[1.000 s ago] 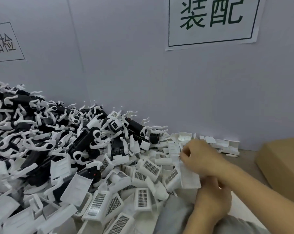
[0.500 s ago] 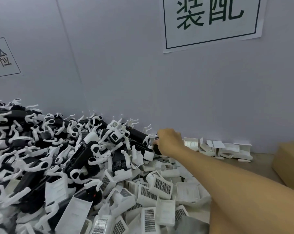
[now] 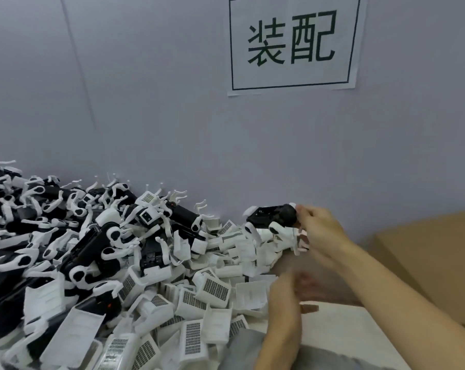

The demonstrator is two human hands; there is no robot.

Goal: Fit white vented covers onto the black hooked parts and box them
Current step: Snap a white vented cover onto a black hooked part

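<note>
The right hand grips a black hooked part by one end, lifted above the white covers; its long axis runs roughly level, pointing left from the grip. Below it, the left hand is motion-blurred, its grip unclear.

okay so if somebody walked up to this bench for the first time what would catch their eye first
Probably the big heap of black hooked parts filling the left side against the wall, spilling down into loose white vented covers in the middle foreground. Next, the paper sign with two large green characters high on the wall. Then the right hand, gripping one black hooked part lifted beside the pile, with a cardboard box at the far right.
</note>
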